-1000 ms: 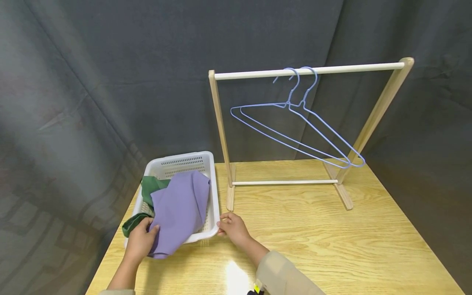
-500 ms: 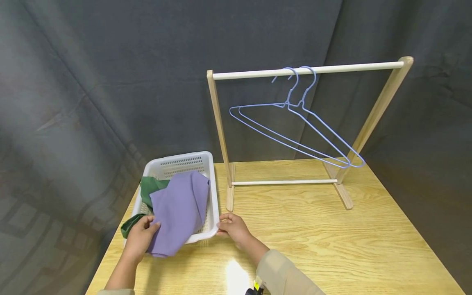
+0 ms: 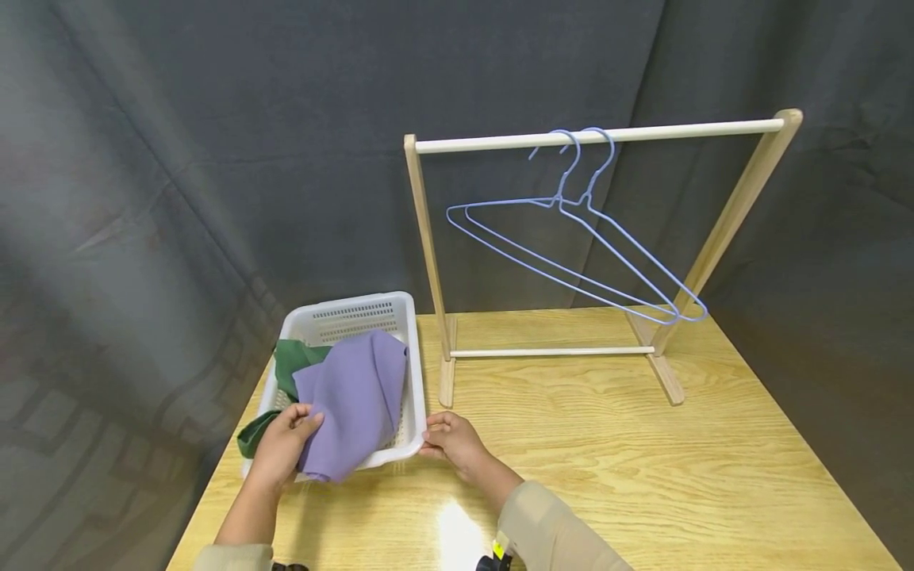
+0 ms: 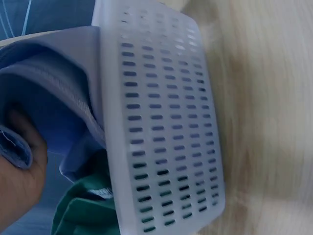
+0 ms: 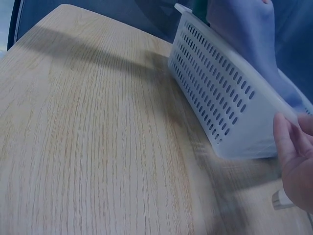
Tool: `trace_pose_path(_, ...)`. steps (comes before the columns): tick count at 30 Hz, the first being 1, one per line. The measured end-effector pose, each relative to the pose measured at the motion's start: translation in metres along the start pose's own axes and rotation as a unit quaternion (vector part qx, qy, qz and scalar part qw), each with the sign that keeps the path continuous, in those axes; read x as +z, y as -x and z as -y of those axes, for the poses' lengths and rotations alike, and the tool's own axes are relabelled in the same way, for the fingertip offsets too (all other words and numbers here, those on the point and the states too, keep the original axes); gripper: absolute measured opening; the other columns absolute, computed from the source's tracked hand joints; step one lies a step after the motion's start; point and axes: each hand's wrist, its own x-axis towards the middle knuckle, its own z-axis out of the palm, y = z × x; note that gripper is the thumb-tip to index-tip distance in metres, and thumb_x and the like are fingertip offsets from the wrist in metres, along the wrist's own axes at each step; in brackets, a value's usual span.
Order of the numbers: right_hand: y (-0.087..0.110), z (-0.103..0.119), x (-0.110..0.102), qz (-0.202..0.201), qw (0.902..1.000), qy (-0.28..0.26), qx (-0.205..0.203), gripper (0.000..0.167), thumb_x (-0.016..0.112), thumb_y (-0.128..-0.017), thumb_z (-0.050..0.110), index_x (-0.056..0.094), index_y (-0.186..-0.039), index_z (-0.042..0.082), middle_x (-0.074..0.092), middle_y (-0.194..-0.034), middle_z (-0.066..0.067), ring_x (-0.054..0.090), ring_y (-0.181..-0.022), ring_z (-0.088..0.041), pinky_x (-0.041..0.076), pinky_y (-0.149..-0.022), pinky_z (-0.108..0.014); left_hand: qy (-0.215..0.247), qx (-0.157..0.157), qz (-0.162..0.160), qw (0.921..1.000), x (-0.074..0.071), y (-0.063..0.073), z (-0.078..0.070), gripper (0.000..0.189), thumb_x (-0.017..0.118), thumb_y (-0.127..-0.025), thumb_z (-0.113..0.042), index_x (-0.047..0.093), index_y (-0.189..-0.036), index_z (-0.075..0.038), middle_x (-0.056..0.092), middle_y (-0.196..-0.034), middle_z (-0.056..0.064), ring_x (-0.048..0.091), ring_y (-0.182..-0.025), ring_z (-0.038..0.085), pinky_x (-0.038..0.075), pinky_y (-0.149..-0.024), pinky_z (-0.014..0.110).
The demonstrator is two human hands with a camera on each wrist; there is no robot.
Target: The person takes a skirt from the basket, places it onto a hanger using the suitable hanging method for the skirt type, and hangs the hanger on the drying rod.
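Observation:
A purple cloth [image 3: 357,396] lies over the near side of a white perforated basket [image 3: 420,396] in the head view. My left hand [image 3: 278,448] pinches the cloth's left edge between thumb and fingers; in the left wrist view the purple fabric [image 4: 54,73] bunches up beside that hand [image 4: 22,181]. Beneath it, green cloth [image 3: 294,361] shows at the basket's left side. My right hand [image 3: 457,446] pinches the basket's near right corner, and the right wrist view has its fingers at the rim [image 5: 288,113].
Right of the basket stands a wooden rack [image 3: 500,144] with a white rail. Two blue hangers [image 3: 560,202] hang from the rail. The wooden table [image 3: 607,476] extends to the right, and a grey curtain [image 3: 286,159] hangs behind.
My left hand has moved slightly up and right, folding the purple cloth's near left edge inward over the basket. My right hand stays on the corner.

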Motion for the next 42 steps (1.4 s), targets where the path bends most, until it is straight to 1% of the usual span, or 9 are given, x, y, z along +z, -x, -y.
trace_pose_path(4, 0.001, 0.000, 0.001, 0.000, 1.0000, -0.007, -0.003, 0.028, 0.049, -0.083, -0.007, 0.040, -0.108, -0.013, 0.054, -0.087, -0.015, 0.057, -0.069, -0.016, 0.048, -0.072, -0.030, 0.088, -0.024, 0.012, 0.9958, 0.005, -0.003, -0.003, 0.013, 0.047, -0.089, -0.011, 0.039, -0.091, 0.000, 0.044, -0.075, 0.003, 0.049, -0.061, 0.012, 0.044, -0.053, 0.027)
trace_pose_path(8, 0.001, 0.000, 0.002, -0.003, 0.9998, -0.017, -0.007, 0.028, 0.048, -0.083, -0.008, 0.039, -0.108, -0.015, 0.054, -0.088, -0.016, 0.057, -0.068, -0.016, 0.048, -0.071, -0.029, 0.137, -0.038, 0.027, 0.9895, 0.009, -0.006, -0.005, 0.011, 0.046, -0.089, -0.010, 0.039, -0.088, -0.002, 0.046, -0.076, 0.003, 0.051, -0.063, 0.011, 0.045, -0.054, 0.025)
trace_pose_path(10, 0.005, 0.006, 0.005, -0.004, 0.9998, -0.019, -0.009, 0.028, 0.047, -0.083, -0.009, 0.038, -0.108, -0.017, 0.053, -0.089, -0.017, 0.057, -0.068, -0.016, 0.048, -0.072, -0.030, 0.145, -0.039, 0.034, 0.9882, 0.011, -0.007, -0.006, 0.010, 0.046, -0.089, -0.009, 0.038, -0.089, -0.002, 0.045, -0.077, 0.003, 0.051, -0.064, 0.011, 0.045, -0.054, 0.025)
trace_pose_path(14, 0.006, 0.007, 0.006, -0.010, 0.9997, -0.021, -0.006, 0.027, 0.046, -0.083, -0.009, 0.039, -0.108, -0.016, 0.053, -0.088, -0.016, 0.057, -0.069, -0.016, 0.048, -0.072, -0.031, 0.158, -0.035, 0.043, 0.9859, 0.014, -0.007, -0.009, 0.009, 0.046, -0.088, -0.005, 0.037, -0.088, -0.004, 0.043, -0.076, 0.002, 0.050, -0.063, 0.011, 0.044, -0.054, 0.025)
trace_pose_path(17, 0.003, 0.003, 0.004, -0.015, 0.9996, -0.025, -0.003, 0.027, 0.048, -0.083, -0.008, 0.040, -0.107, -0.015, 0.054, -0.087, -0.015, 0.057, -0.069, -0.016, 0.048, -0.072, -0.030, 0.173, -0.029, 0.045, 0.9835, 0.016, -0.007, -0.012, 0.009, 0.046, -0.087, -0.002, 0.037, -0.086, -0.006, 0.042, -0.073, 0.000, 0.050, -0.061, 0.009, 0.044, -0.053, 0.023)
trace_pose_path(23, 0.004, 0.003, 0.004, -0.020, 0.9992, -0.035, 0.000, 0.028, 0.049, -0.082, -0.009, 0.040, -0.108, -0.016, 0.054, -0.087, -0.016, 0.058, -0.070, -0.017, 0.048, -0.072, -0.031, 0.205, -0.018, 0.048, 0.9775, 0.020, -0.006, -0.016, 0.010, 0.044, -0.087, 0.000, 0.039, -0.084, -0.007, 0.044, -0.069, -0.002, 0.049, -0.057, 0.008, 0.043, -0.050, 0.021)
trace_pose_path(32, 0.004, 0.001, 0.005, -0.020, 0.9990, -0.039, -0.004, 0.028, 0.049, -0.081, -0.010, 0.040, -0.107, -0.016, 0.054, -0.085, -0.015, 0.058, -0.069, -0.018, 0.048, -0.071, -0.030, 0.198, -0.002, 0.053, 0.9788, 0.026, -0.002, -0.021, 0.009, 0.047, -0.086, 0.000, 0.043, -0.082, -0.007, 0.051, -0.070, -0.001, 0.052, -0.060, 0.010, 0.045, -0.053, 0.024)
trace_pose_path(37, 0.005, 0.001, 0.004, -0.017, 0.9991, -0.038, -0.005, 0.027, 0.048, -0.081, -0.010, 0.040, -0.106, -0.016, 0.055, -0.086, -0.015, 0.058, -0.069, -0.017, 0.048, -0.071, -0.030, 0.204, 0.020, 0.059, 0.9769, 0.027, -0.001, -0.022, 0.010, 0.043, -0.086, 0.001, 0.045, -0.082, -0.008, 0.052, -0.072, -0.002, 0.053, -0.062, 0.010, 0.045, -0.053, 0.024)
trace_pose_path(42, 0.004, 0.001, 0.004, -0.018, 0.9991, -0.039, 0.000, 0.028, 0.049, -0.082, -0.009, 0.040, -0.107, -0.015, 0.054, -0.086, -0.014, 0.058, -0.070, -0.017, 0.048, -0.073, -0.031, 0.226, 0.051, 0.069, 0.9702, 0.028, 0.002, -0.025, 0.013, 0.042, -0.086, 0.003, 0.045, -0.082, -0.009, 0.051, -0.073, -0.002, 0.053, -0.064, 0.009, 0.045, -0.054, 0.022)
